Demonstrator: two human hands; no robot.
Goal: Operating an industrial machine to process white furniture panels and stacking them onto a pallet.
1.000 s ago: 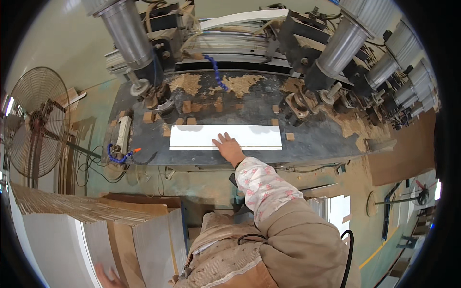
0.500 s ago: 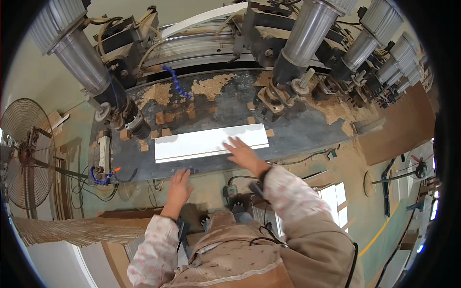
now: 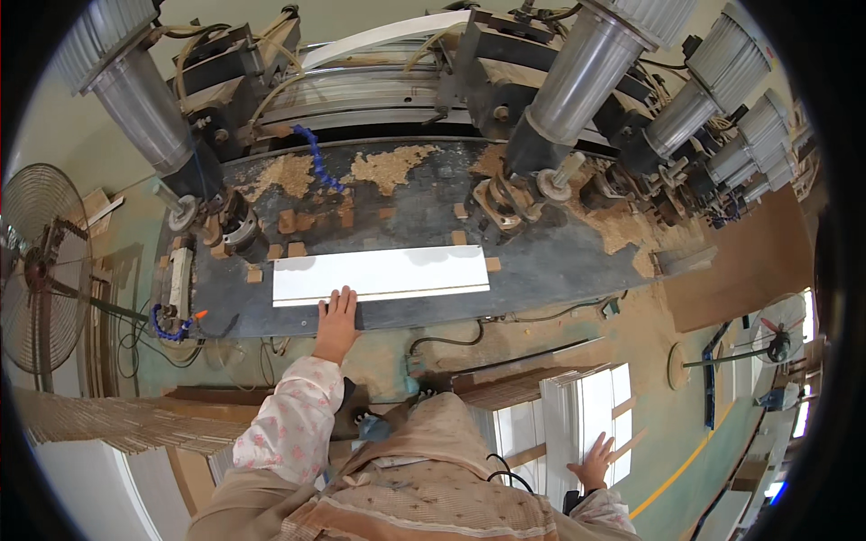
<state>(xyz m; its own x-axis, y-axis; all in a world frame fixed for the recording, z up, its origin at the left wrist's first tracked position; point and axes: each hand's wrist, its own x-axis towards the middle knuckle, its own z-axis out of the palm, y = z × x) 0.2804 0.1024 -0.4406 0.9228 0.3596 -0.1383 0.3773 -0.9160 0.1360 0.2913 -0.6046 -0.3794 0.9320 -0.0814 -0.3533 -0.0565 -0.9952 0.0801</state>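
A long white panel (image 3: 379, 273) with a thin groove along its near edge lies flat on the dark machine table (image 3: 559, 270). My left hand (image 3: 336, 316) rests at the panel's near edge, fingers stretched out and fingertips over the groove. Low on the right, my right hand (image 3: 594, 463) has its fingers spread over a stack of white panels (image 3: 564, 415), holding none of them. Whether it touches the stack I cannot tell. Small wooden blocks (image 3: 492, 264) sit against or close to the panel's right end and far side.
Drilling heads with metal motors (image 3: 144, 113) stand over the table at left, and more (image 3: 577, 81) at right. Sawdust (image 3: 392, 169) covers its far part. A blue hose (image 3: 316, 158) bends over it. A caged fan (image 3: 41, 266) stands left, stacked boards (image 3: 108, 424) lower left.
My right hand has left the panel and swung down to the right, over the stack. My left hand has come forward onto the panel's near edge. The whole view has shifted slightly.
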